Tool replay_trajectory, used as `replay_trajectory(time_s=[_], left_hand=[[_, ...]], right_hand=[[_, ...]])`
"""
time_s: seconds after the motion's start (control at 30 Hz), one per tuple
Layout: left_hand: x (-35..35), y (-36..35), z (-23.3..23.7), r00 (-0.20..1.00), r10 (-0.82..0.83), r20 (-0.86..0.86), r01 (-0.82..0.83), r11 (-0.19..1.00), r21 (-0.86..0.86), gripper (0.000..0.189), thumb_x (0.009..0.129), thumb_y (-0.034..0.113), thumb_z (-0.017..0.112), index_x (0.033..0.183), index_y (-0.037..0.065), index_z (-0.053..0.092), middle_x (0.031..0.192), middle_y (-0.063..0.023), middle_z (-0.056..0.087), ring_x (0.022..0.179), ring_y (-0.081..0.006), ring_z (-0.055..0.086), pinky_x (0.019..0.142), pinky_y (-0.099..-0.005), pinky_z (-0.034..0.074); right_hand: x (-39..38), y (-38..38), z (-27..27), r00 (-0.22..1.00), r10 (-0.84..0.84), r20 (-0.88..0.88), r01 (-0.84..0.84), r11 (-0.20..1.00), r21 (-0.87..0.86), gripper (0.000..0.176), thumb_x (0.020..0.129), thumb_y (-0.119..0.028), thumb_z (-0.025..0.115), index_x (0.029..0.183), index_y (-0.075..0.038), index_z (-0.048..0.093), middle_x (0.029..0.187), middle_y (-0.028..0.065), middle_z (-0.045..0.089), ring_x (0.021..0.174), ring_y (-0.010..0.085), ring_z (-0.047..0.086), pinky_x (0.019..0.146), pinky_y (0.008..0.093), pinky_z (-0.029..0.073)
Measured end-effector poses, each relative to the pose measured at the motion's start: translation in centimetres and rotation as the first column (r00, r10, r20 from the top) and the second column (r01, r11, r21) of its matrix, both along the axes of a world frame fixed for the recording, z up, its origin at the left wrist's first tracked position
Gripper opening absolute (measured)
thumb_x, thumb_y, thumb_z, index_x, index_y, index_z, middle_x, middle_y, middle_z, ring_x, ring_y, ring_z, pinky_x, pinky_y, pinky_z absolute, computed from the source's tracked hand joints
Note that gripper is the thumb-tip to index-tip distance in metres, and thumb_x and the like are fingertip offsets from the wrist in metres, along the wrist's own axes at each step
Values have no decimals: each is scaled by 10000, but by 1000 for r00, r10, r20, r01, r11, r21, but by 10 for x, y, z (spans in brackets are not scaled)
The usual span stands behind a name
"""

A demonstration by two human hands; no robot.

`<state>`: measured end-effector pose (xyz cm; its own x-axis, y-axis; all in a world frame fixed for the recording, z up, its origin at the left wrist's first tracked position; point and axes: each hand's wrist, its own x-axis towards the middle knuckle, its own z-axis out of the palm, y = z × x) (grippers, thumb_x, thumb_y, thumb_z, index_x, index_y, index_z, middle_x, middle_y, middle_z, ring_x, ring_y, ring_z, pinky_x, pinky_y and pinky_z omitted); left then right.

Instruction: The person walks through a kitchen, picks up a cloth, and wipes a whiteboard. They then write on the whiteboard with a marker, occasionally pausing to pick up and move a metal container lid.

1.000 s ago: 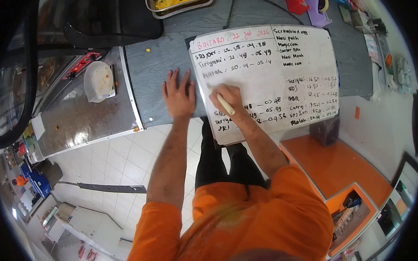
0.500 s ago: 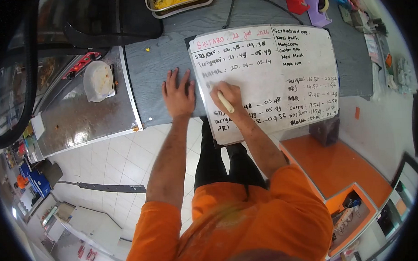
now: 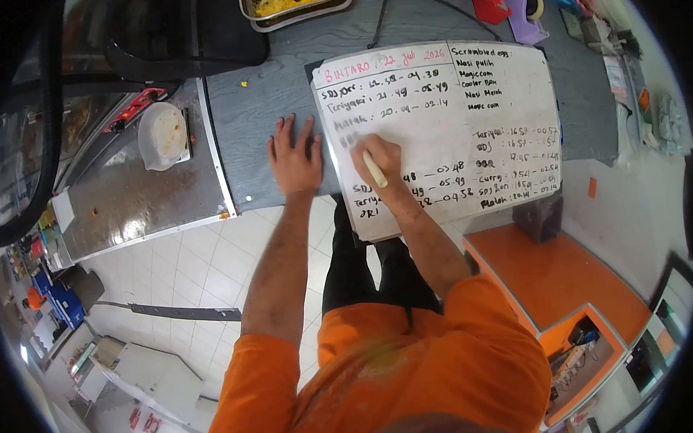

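A whiteboard point(image 3: 427, 133) with handwritten names and times in black, under a red heading, lies on the grey counter point(image 3: 269, 89) and juts past its front edge. Wrapped round a pale marker point(image 3: 375, 170), my right hand point(image 3: 381, 156) rests on the left half of the board. The marker's tip is hidden by my fingers, just beside fresh black letters below the third line. My left hand point(image 3: 295, 156) lies flat on the counter with fingers spread, close to the board's left edge and holding nothing.
A metal tray point(image 3: 301, 18) of yellow food stands at the back. Tape dispensers, one purple point(image 3: 526, 19), sit at the back right. Left of me, a plastic container point(image 3: 163, 136) rests on a metal surface. An orange cabinet point(image 3: 547, 274) is at the right.
My right hand has shifted slightly to the right along the board, and more black letters show left of it. My left hand stays in place.
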<state>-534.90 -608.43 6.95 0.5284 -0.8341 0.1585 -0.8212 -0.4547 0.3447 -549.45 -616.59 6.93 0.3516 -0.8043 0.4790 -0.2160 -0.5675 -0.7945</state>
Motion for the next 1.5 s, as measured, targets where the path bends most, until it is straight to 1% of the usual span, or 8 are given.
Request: replay_trajectory(time_s=[0.13, 0.47, 0.53, 0.67, 0.9, 1.0, 1.17, 1.5], left_hand=[[0, -1, 1, 1000, 2, -1, -2, 1000, -4, 349, 882, 305, 570, 1222, 233, 603, 1372, -61, 457, 1350, -254, 332, 1105, -477, 220], [1, -1, 2, 1000, 0, -1, 0, 1000, -6, 352, 878, 303, 574, 1222, 230, 604, 1370, -61, 458, 1347, -254, 337, 1102, -478, 228], [0, 0, 2, 1000, 3, 8, -3, 998, 66, 365, 916, 328, 542, 1274, 262, 568, 1406, -42, 420, 1374, -226, 297, 1133, -459, 194], [-1, 1, 1, 1000, -9, 1, 9, 1000, -22, 347, 880, 303, 573, 1217, 230, 608, 1366, -63, 463, 1344, -257, 340, 1103, -476, 228], [-1, 2, 0, 1000, -9, -2, 9, 1000, 2, 346, 898, 313, 546, 1229, 230, 602, 1383, -63, 453, 1354, -251, 332, 1113, -473, 207], [-1, -2, -3, 999, -36, -19, 36, 999, -1, 349, 910, 322, 530, 1240, 232, 595, 1400, -62, 441, 1371, -245, 311, 1119, -475, 194], [-1, 1, -2, 1000, -9, -2, 9, 1000, 17, 360, 917, 327, 519, 1259, 239, 584, 1412, -59, 429, 1376, -244, 302, 1126, -476, 179], [-1, -1, -4, 999, -12, 33, 11, 999, 39, 370, 924, 339, 509, 1271, 235, 582, 1420, -66, 418, 1380, -244, 292, 1128, -460, 175]], right_hand=[[-1, 1, -2, 994, -104, -27, 105, 994, 25, 247, 699, 110, 592, 641, -43, 407, 532, 98, 503, 416, 251, 523, 404, 317, 426], [-9, -1, 1, 996, -91, 7, 90, 995, 29, 262, 699, 118, 588, 620, -39, 395, 495, 99, 461, 377, 220, 488, 368, 299, 371], [-20, -4, 7, 963, -264, -57, 268, 960, 79, 255, 706, 111, 590, 621, -37, 401, 491, 97, 461, 376, 215, 490, 372, 293, 373], [-21, -13, 2, 990, -142, -14, 143, 989, 32, 251, 718, 94, 598, 629, -37, 403, 491, 96, 460, 373, 213, 478, 378, 303, 378], [-30, -8, -3, 977, -207, -59, 205, 978, -29, 259, 724, 87, 601, 632, -46, 397, 483, 89, 438, 368, 211, 442, 372, 303, 357], [-45, -12, 0, 954, -293, 66, 280, 947, 155, 265, 721, 93, 602, 626, -44, 395, 474, 84, 419, 370, 217, 444, 374, 294, 351], [-50, -28, 7, 995, -100, -6, 100, 994, 35, 253, 725, 82, 631, 677, -41, 415, 520, 87, 443, 395, 229, 472, 387, 312, 377], [-52, -29, 1, 993, -121, 13, 120, 992, 48, 250, 730, 76, 634, 694, -39, 414, 544, 99, 475, 421, 239, 503, 402, 322, 403]])
